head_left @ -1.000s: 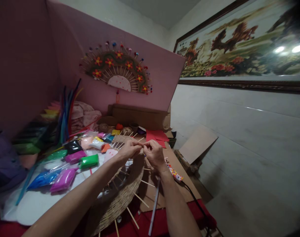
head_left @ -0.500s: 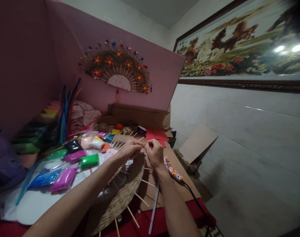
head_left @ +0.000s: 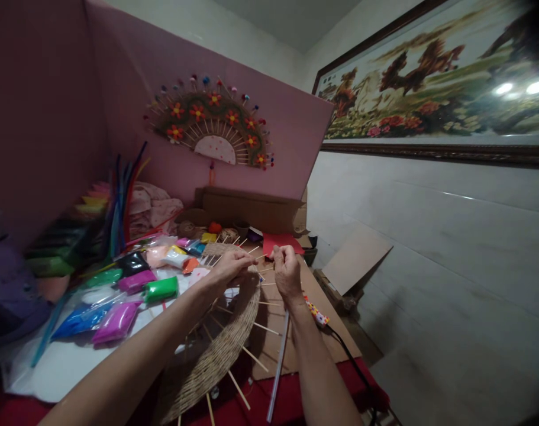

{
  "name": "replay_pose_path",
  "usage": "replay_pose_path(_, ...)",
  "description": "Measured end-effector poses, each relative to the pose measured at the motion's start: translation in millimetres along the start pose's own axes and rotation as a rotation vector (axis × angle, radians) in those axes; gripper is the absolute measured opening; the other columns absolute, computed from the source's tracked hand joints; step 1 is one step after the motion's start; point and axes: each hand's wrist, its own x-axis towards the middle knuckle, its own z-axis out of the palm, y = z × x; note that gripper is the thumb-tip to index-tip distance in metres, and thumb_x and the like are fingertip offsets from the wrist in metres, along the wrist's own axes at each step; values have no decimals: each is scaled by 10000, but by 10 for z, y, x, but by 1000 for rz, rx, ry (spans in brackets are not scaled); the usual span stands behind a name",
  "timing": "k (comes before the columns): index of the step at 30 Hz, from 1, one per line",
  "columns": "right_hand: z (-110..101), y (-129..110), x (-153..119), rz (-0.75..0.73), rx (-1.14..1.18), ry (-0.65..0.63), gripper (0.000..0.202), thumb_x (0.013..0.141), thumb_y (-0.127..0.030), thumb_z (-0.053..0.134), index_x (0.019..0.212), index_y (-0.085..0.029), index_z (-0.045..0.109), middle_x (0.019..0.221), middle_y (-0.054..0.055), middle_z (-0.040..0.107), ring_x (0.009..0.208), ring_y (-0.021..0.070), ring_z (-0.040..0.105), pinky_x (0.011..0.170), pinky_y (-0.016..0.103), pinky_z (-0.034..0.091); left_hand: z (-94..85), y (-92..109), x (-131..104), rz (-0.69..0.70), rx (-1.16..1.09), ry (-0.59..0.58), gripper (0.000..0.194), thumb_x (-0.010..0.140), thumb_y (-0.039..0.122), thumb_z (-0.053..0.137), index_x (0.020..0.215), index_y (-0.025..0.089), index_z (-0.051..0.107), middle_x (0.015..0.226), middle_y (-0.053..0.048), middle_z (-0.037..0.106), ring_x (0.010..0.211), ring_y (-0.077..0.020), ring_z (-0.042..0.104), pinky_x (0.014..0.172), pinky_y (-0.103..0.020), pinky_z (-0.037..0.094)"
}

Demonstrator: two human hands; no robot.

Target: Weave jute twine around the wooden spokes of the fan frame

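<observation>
A woven fan-shaped piece (head_left: 227, 349) with thin wooden sticks poking out of its outer edge lies in front of me. My left hand (head_left: 234, 266) is closed on its upper part, near the base of a stick. Just right of it, my right hand (head_left: 287, 269) is closed, thumb and fingertips pinched near the stick's outer end; whatever is between them is too small to make out. Below my right hand, a clear glue stick (head_left: 278, 370) lies on the brown cardboard (head_left: 262, 349).
Packets of coloured clay (head_left: 118, 322) cover the left side. A flower-patterned tool (head_left: 316, 312) with a black cable (head_left: 349, 352) lies right of my right forearm. Red paper (head_left: 276, 241) is behind my hands. A decorated fan (head_left: 213, 127) hangs on the pink board (head_left: 291, 130).
My right hand has moved a little right and up, away from my left hand, opening a gap between them. My left hand has stayed nearly in place on the woven piece.
</observation>
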Motion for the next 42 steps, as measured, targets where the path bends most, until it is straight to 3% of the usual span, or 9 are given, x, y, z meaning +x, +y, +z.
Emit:
replay_pose_path(7,14,25,29,86,226,14,227,784,-409,509,773,-186,465,619,-17,541,497,100,468,485,216,370,-12,12,25,4,-26,15,186,735,302,507,749,123,555,363,116,250,267,-23,169,284,-152,121)
replay_pose_path(18,-131,49,75,82,-103,321,371,789,-495,460,664,-157,547,562,15,530,521,122,437,526,237,350,9,22,9,12,-8,21,168,672,295,609,687,150,526,339,105,330,247,-24,209,282,-153,120)
replay_pose_path(23,-189,145,113,132,-187,337,324,768,-459,498,664,-162,573,605,48,590,555,148,490,554,255,351,19,26,2,13,132,60,180,684,312,596,650,144,541,370,44,479,239,-37,265,290,-171,131)
replay_pose_path(26,-208,216,107,165,-360,297,269,757,-405,518,640,-178,603,624,57,596,553,158,490,535,264,311,40,62,-22,44,271,49,322,747,403,518,601,123,583,404,12,505,260,-43,286,311,-191,151)
replay_pose_path(30,-215,288,82,77,-542,312,239,751,-345,507,602,-199,623,676,63,585,524,147,459,490,264,243,50,143,-58,279,674,88,500,772,479,474,456,115,608,327,11,405,315,-56,329,378,-205,201)
replay_pose_path(33,-215,272,67,32,-578,338,177,733,-323,544,617,-219,629,594,29,572,472,132,416,469,257,194,-36,239,-56,426,807,236,490,740,511,508,465,125,630,346,3,430,361,-70,379,408,-207,215)
replay_pose_path(35,-212,233,63,32,-591,362,228,747,-364,543,590,-218,618,543,25,562,450,127,390,466,258,169,-153,322,-57,413,763,371,442,723,507,527,535,127,649,397,-1,488,360,-74,391,396,-207,219)
replay_pose_path(39,-195,164,59,21,-580,337,417,822,-462,423,562,-198,614,623,65,602,483,127,411,481,261,164,-463,432,-134,256,627,451,270,716,363,550,594,129,609,502,-17,563,402,-95,475,386,-192,281)
replay_pose_path(42,-178,142,54,98,-566,235,469,839,-505,364,621,-198,644,664,78,619,505,139,434,493,259,181,-678,356,-241,101,685,518,95,660,228,581,636,137,589,503,5,542,405,-98,468,389,-186,294)
